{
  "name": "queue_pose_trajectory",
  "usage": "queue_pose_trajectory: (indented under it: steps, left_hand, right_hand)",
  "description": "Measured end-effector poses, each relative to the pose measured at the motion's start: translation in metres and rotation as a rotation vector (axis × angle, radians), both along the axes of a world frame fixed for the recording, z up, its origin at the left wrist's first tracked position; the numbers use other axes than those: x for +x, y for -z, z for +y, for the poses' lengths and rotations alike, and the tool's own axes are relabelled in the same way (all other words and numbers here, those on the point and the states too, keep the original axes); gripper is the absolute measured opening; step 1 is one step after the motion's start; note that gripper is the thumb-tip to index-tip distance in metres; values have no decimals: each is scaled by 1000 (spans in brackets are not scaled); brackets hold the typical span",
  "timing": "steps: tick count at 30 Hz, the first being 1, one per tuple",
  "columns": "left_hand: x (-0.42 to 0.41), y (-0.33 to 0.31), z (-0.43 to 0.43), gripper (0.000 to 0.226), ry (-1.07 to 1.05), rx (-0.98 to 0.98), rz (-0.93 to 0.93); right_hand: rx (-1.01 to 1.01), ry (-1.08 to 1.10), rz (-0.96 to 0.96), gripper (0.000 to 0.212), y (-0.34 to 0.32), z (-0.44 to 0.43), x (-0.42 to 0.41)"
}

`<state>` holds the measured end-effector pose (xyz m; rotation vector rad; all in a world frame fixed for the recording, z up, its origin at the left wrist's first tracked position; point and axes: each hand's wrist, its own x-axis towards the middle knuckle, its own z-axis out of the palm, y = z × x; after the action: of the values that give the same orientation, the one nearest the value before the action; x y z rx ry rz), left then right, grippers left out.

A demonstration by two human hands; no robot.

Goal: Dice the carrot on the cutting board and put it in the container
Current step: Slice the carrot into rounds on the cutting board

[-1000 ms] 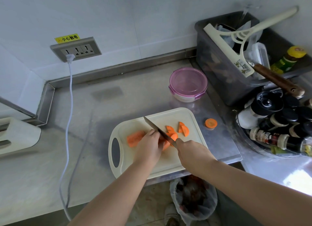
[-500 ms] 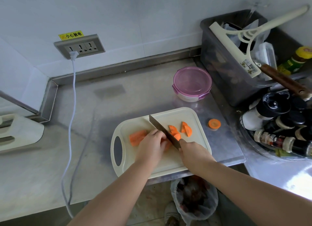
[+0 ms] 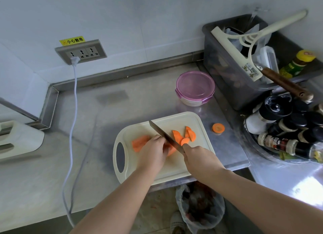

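Honestly not much had changed from half a second before. The left hand [image 3: 153, 149] was still clamped down on the carrot [image 3: 139, 142] in the middle of the cutting board [image 3: 174, 170], its grip curled over the top of it. The right hand [image 3: 197, 156] still had its grip closed tight round the knife [image 3: 164, 135]. The blade lay at the same slant across the board, with the tip maybe a hair closer to the board's handle hole than before. The cut half-moon pieces [image 3: 178, 135] sat in the same little cluster on the board just past the blade, and the stray round slice [image 3: 218, 128] hadn't budged from the worktop [image 3: 87, 128] just off the board's far-right corner. The container [image 3: 195, 86] stayed put on the worktop beyond the board's far edge, pink lid on.

Stuff I couldn't make out: the knife handle was completely buried in the right hand. The left hand covered the middle of the carrot, so only an orange stub showed on the handle-hole side and a bit more next to the blade. Whether the edge had gone all the way through, no idea. The lid was too cloudy to show anything inside the container. The grey tub [image 3: 227, 72] and the bottles [image 3: 279, 142] off the board's right side ran out of frame.
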<state>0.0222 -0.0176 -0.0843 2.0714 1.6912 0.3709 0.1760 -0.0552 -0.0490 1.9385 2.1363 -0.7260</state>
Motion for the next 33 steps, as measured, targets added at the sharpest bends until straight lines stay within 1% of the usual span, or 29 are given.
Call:
queue_pose_trajectory:
  steps: [8,15,22,28,33]
  left_hand:
    - [-1,1,0,15,5,-1,4]
    - [-1,2,1,17,-1,-17,13]
    - [-1,2,2,15,6,-11,21]
    - [-2,4,0,13,13,-2,24]
    - [-2,2,-3,12,13,22,12]
  right_hand:
    - [-7,-18,-20,25,0,2,-2]
    - [-56,-43,-20,36,2,2,-6]
    - [-83,-56,-21,32,10,8,-7]
    - [-101,-17,-1,30,18,8,-8]
    - [-121,90,72,23,15,11,-4]
